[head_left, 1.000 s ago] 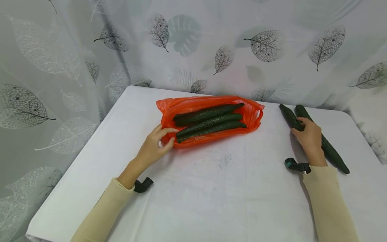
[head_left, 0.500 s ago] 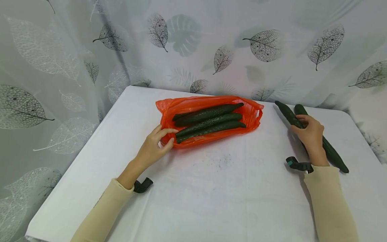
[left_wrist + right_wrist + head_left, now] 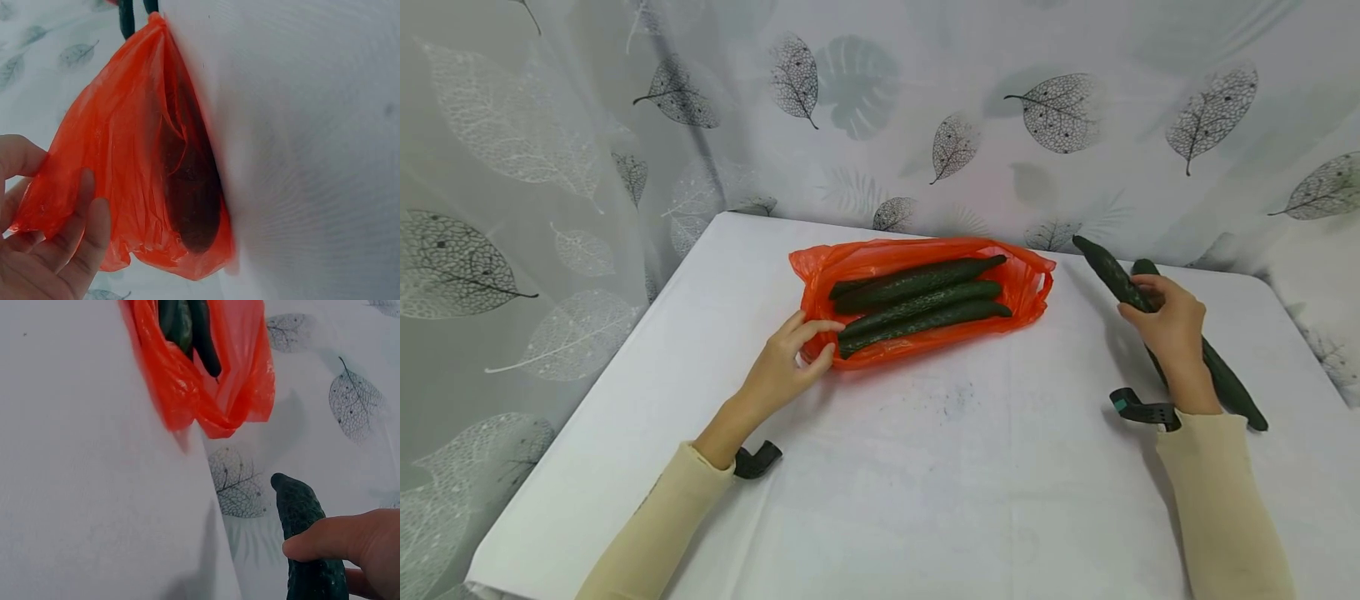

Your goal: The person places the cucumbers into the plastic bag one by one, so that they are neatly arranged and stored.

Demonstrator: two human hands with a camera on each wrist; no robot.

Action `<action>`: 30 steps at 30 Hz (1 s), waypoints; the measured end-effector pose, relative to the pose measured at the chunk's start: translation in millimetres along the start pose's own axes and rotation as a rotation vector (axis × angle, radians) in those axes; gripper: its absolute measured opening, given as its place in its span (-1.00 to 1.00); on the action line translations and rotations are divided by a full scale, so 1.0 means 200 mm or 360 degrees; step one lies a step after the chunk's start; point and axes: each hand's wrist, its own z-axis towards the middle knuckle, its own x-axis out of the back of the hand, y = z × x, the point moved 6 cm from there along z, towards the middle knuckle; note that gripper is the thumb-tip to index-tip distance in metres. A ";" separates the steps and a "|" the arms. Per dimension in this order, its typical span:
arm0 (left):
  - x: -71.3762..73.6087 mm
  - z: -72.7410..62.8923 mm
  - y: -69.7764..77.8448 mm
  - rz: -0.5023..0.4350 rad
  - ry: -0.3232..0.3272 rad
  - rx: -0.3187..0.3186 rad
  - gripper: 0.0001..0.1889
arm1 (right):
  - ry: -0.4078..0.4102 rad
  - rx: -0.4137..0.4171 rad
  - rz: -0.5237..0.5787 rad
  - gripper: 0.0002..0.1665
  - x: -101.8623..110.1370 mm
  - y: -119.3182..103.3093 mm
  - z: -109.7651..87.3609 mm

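Observation:
An orange plastic bag (image 3: 865, 257) lies on its side at the back of the table, several dark green cucumbers (image 3: 917, 283) showing in its opening. At the bag's left end, my left hand (image 3: 778, 368) holds its edge; in the left wrist view a corner of the bag (image 3: 119, 137) passes between thumb and fingers. My right hand (image 3: 1172, 329), at the far right, grips a cucumber (image 3: 1108, 268) between thumb and fingers, its far end tilted up off the table. Beneath and beside that hand another cucumber (image 3: 1228, 385) lies on the table, partly covered by the hand.
White cloth covers the table (image 3: 925, 483), with small dark specks (image 3: 957, 402) in front of the bag. A leaf-printed curtain (image 3: 880, 108) hangs behind the table and along its left side. Each wrist wears a black camera mount (image 3: 1142, 410).
The cucumber in my right hand has lifted, its far end shifting up and to the left. My left hand and the bag have hardly moved.

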 end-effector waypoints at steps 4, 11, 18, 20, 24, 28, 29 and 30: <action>0.00 0.00 0.00 0.0005 -0.0001 0.0007 -0.74 | 0.0031 0.0056 0.0043 -0.50 0.02 -0.07 0.00; 0.01 0.00 0.01 0.0006 0.0009 -0.0002 -0.74 | -0.0029 0.0156 0.0091 -0.51 0.03 -0.22 -0.03; 0.01 0.00 0.01 0.0012 0.0012 -0.0008 -0.74 | -0.0122 0.0206 0.0137 -0.52 0.04 -0.34 -0.05; 0.01 0.00 0.01 0.0014 0.0012 -0.0013 -0.74 | -0.0147 0.0224 0.0156 -0.53 0.04 -0.36 -0.05; 0.01 0.01 0.01 0.0008 0.0014 -0.0019 -0.74 | -0.0176 0.0297 0.0197 -0.54 0.03 -0.41 -0.06; 0.01 0.01 0.01 -0.0003 0.0014 -0.0013 -0.74 | -0.0212 0.0392 0.0218 -0.54 0.01 -0.48 -0.07; 0.01 0.01 0.01 -0.0003 0.0012 -0.0012 -0.74 | -0.0222 0.0414 0.0216 -0.54 0.01 -0.49 -0.07; 0.01 0.01 0.01 -0.0004 0.0012 -0.0011 -0.74 | -0.0229 0.0435 0.0214 -0.54 0.00 -0.51 -0.07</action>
